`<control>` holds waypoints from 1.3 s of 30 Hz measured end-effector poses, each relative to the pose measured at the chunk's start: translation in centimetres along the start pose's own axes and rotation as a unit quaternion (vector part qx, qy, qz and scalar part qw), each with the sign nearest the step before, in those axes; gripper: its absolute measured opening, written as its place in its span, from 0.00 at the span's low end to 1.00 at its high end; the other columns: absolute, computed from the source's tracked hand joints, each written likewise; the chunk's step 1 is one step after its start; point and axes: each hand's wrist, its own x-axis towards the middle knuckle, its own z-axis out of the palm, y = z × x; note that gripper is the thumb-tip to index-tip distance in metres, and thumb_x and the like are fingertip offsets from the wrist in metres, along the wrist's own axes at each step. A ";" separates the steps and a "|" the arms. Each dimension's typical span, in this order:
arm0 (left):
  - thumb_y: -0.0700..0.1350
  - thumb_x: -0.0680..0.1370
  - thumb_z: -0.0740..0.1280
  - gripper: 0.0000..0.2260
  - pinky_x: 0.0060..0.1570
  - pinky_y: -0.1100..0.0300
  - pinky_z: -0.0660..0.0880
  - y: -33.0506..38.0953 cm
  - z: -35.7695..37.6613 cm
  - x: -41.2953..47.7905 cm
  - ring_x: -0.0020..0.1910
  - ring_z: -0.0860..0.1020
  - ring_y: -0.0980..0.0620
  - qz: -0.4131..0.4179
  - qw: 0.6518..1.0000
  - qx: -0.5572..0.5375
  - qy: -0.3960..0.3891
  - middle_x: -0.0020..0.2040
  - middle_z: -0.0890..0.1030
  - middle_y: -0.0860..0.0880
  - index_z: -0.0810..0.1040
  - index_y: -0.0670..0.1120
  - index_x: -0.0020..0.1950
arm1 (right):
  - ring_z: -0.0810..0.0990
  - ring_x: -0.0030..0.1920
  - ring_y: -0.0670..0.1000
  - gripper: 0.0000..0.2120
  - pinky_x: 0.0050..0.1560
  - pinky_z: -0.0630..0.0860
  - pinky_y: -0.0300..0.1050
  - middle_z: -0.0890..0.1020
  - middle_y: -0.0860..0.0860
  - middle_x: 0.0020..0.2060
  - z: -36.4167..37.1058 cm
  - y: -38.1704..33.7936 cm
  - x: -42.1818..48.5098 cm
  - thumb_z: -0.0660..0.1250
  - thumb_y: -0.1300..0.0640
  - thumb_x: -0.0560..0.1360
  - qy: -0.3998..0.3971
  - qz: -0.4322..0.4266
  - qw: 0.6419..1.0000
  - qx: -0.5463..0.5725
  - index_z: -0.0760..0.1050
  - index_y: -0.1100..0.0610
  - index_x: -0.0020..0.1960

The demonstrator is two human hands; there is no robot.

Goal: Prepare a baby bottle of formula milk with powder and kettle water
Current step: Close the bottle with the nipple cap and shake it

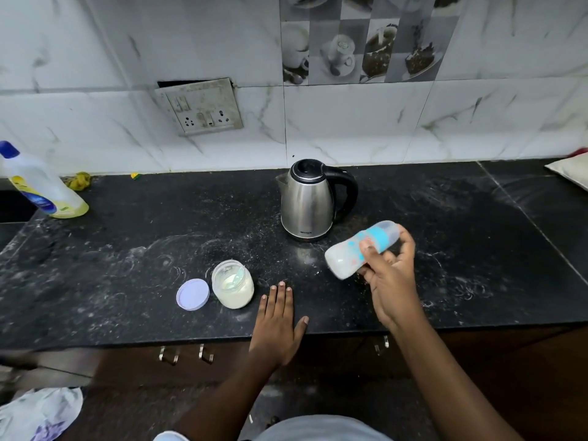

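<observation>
We looked down on a black speckled counter (127, 249), dusted with pale smears and ring marks. Behind it ran white marbled wall tiles (350, 122) with a grimy socket plate (200, 106) and a panel printed with cups.

The right hand (391, 281) held the baby bottle (359, 249), fingers and thumb curled round its middle. The bottle was tilted nearly onto its side, base toward the left hand and capped end pointing up and away. Just beyond that grip stood the steel kettle (310, 202), lid down, black handle turned right.

The left hand (280, 323) lay flat on the counter (holding nothing), fingers straight, left of the grip and nearer the front edge. Further left sat the open powder jar (233, 284), with its lilac lid (193, 294) just beside it. Far left of the grip stood a detergent bottle (38, 183).

The baby bottle was blurred, so we could not read its blue print or its fill level, and the fingers covered part of it. Something pale lay inside the jar; we could not tell what. A pale cushion-like thing (569, 173) was cut off at the right edge, and a crumpled bag (41, 412) at the lower left corner.
</observation>
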 end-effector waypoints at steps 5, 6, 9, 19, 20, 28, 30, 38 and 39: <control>0.64 0.85 0.48 0.37 0.80 0.47 0.42 -0.1 0.0 0.0 0.85 0.51 0.40 0.001 1.000 0.001 -0.009 0.85 0.51 0.40 0.54 0.39 0.85 | 0.84 0.62 0.56 0.31 0.56 0.84 0.56 0.82 0.58 0.64 0.1 0.1 0.1 0.71 0.67 0.78 0.004 -0.004 1.000 -0.003 0.66 0.46 0.74; 0.64 0.85 0.48 0.36 0.80 0.47 0.43 -0.1 0.1 0.0 0.85 0.52 0.40 0.001 1.000 0.003 -0.009 0.85 0.52 0.40 0.55 0.39 0.85 | 0.83 0.62 0.56 0.30 0.56 0.84 0.56 0.82 0.58 0.64 0.0 0.1 0.2 0.71 0.66 0.78 0.016 -0.010 1.000 0.005 0.66 0.46 0.74; 0.64 0.85 0.49 0.36 0.79 0.49 0.40 -0.1 0.2 0.0 0.84 0.55 0.40 0.002 1.000 0.006 -0.010 0.85 0.54 0.40 0.57 0.38 0.84 | 0.83 0.61 0.55 0.32 0.60 0.82 0.60 0.84 0.55 0.61 0.2 0.1 0.1 0.72 0.67 0.77 -0.043 0.010 0.998 -0.033 0.67 0.44 0.74; 0.65 0.84 0.44 0.38 0.80 0.49 0.35 0.0 -0.2 0.0 0.85 0.44 0.42 0.001 1.000 -0.001 -0.023 0.86 0.45 0.42 0.48 0.40 0.85 | 0.84 0.60 0.53 0.34 0.55 0.84 0.54 0.84 0.56 0.62 -0.1 0.0 0.3 0.73 0.66 0.75 -0.018 0.000 1.000 -0.005 0.66 0.46 0.75; 0.65 0.84 0.43 0.38 0.80 0.49 0.35 0.0 -0.2 0.0 0.85 0.42 0.43 0.001 1.000 -0.005 -0.026 0.86 0.43 0.42 0.47 0.41 0.85 | 0.84 0.60 0.54 0.33 0.54 0.84 0.54 0.83 0.56 0.62 -0.3 0.0 0.5 0.71 0.67 0.77 -0.003 -0.006 1.000 0.008 0.65 0.47 0.76; 0.66 0.81 0.37 0.39 0.81 0.48 0.34 0.1 -0.6 -0.1 0.85 0.37 0.44 -0.001 0.999 0.002 -0.041 0.86 0.38 0.43 0.40 0.42 0.85 | 0.83 0.61 0.56 0.32 0.55 0.84 0.56 0.82 0.59 0.62 -0.5 -0.3 0.8 0.71 0.67 0.77 -0.017 -0.016 1.000 -0.003 0.65 0.49 0.75; 0.66 0.81 0.36 0.39 0.82 0.48 0.35 0.1 -0.5 -0.2 0.85 0.37 0.44 -0.001 0.999 0.008 -0.043 0.86 0.38 0.43 0.40 0.42 0.85 | 0.84 0.61 0.57 0.36 0.54 0.84 0.56 0.83 0.58 0.62 -0.4 -0.4 0.6 0.75 0.64 0.73 -0.058 0.002 0.998 -0.030 0.66 0.47 0.75; 0.66 0.83 0.39 0.39 0.80 0.48 0.35 0.0 -0.2 0.0 0.85 0.38 0.43 0.000 1.000 -0.001 -0.029 0.85 0.39 0.42 0.42 0.41 0.85 | 0.84 0.60 0.55 0.36 0.55 0.84 0.55 0.82 0.60 0.64 -0.4 -0.2 0.2 0.75 0.65 0.73 -0.086 0.027 0.995 -0.045 0.67 0.45 0.75; 0.66 0.83 0.41 0.38 0.80 0.48 0.35 -0.1 -0.2 0.0 0.85 0.39 0.43 0.001 1.000 -0.003 -0.029 0.86 0.40 0.42 0.43 0.41 0.85 | 0.84 0.61 0.55 0.37 0.56 0.84 0.55 0.83 0.58 0.63 -0.3 -0.1 0.1 0.75 0.65 0.73 -0.087 0.029 0.995 -0.045 0.67 0.44 0.75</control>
